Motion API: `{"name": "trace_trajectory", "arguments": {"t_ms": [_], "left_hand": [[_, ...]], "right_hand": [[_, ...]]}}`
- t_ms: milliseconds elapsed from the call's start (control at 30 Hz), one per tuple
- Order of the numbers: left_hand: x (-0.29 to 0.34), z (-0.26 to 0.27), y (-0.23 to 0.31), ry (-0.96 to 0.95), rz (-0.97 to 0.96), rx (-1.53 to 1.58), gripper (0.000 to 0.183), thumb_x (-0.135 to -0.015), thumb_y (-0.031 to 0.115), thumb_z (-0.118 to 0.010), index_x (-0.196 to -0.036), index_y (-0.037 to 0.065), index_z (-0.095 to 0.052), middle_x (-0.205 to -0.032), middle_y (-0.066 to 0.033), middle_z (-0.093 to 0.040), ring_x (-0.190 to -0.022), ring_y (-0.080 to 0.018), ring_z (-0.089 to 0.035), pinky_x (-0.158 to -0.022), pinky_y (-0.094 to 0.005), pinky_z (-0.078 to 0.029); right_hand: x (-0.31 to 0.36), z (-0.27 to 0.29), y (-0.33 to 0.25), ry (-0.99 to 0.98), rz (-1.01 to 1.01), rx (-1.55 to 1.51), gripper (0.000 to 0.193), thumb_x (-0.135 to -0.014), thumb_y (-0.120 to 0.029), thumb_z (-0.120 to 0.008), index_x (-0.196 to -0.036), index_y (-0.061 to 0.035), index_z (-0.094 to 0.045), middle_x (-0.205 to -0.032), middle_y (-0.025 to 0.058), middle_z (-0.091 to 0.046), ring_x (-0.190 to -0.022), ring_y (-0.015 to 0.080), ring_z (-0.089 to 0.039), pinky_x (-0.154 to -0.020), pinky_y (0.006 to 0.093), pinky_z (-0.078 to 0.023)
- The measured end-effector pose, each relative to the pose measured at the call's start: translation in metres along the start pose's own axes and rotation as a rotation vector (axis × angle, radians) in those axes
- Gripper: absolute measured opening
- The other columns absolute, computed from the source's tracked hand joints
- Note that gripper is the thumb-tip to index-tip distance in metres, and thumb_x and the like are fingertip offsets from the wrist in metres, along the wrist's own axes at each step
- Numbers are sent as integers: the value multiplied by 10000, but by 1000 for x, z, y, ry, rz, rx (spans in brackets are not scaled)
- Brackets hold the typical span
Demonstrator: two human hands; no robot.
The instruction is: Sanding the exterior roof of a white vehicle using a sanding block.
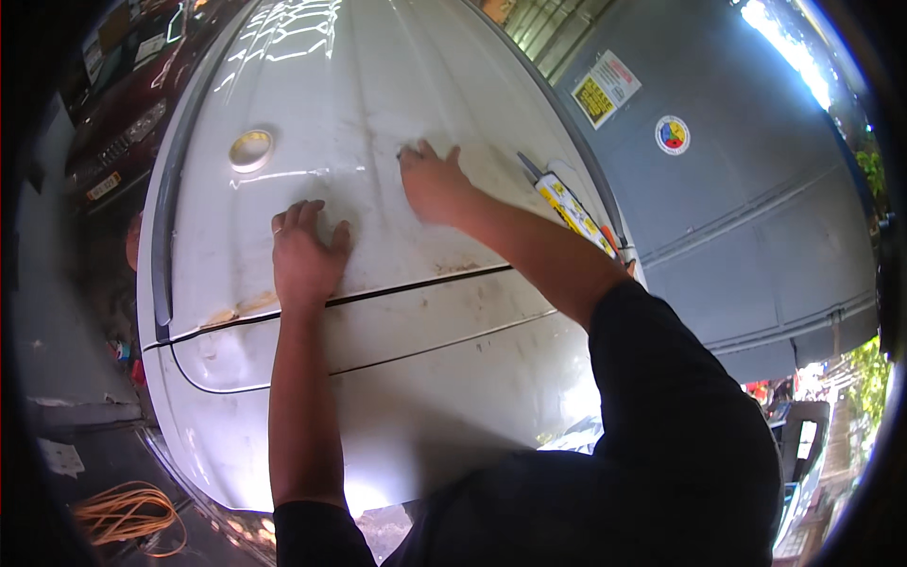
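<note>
White car roof panel [378, 142], scuffed and dull, fills most of the view below me, curving away toward the top of the picture. Both my bare hands lie on it. My left hand [304, 253] rests flat, fingers together and pointing away from me, thumb out to the right, just above a dark seam [416, 283] that runs across the panel. My right hand [433, 181] is farther up and to the right, palm down with the fingers slightly spread. Neither grip closes on anything that I can see; both are open and pressed to the metal, though whether something thin lies under a palm is hidden.

Judging how far the work has come: the paint looks worn and streaked, with rusty brown patches [248, 307] near the seam at the left and another by my right forearm. I would say the panel is bare and unfinished, with no fresh coat or tape laid down.

A roll of tape [250, 149] sits on the roof up to the left, well apart from my hands. A yellow and white tube with a nozzle [565, 203] lies at the roof's right edge, beside my right forearm. Right of the car stands a grey metal wall [756, 208] bearing stickers. A dark red car [132, 94] is parked at the upper left, and an orange cord [128, 515] is coiled on the ground at the lower left.
</note>
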State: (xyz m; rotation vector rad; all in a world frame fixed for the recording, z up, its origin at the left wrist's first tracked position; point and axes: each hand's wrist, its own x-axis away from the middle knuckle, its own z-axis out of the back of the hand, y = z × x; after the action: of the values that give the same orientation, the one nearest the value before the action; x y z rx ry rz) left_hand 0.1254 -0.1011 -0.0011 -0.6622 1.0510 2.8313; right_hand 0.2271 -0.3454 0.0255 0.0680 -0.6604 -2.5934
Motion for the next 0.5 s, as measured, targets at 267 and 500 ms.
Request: {"name": "trace_trajectory", "arguments": {"t_ms": [267,500], "left_hand": [[1,-8,2,-8,-11,-24,528,-935,299,-814,-1366,9,-721,-1441,-221,-696,-1372,-451,-586,-1156,-531,-530],[4,-9,-7,36,-66,-28,547,-919,303,-831,-1380,31,-718,-1452,-210,-696,-1375,-447,-583,-1170,-524,-524]], "right_hand": [[5,-8,5,11,1,-28,585,-980,-199,-707,-1509,36,-617,-1647,172,-530,-1577,420,-452,-1107,875,-423],[-17,10,30,-140,-45,-203,567,-984,-128,-632,-1522,49,-592,-1681,134,-527,-1636,404,-395,-1130,897,-371]]}}
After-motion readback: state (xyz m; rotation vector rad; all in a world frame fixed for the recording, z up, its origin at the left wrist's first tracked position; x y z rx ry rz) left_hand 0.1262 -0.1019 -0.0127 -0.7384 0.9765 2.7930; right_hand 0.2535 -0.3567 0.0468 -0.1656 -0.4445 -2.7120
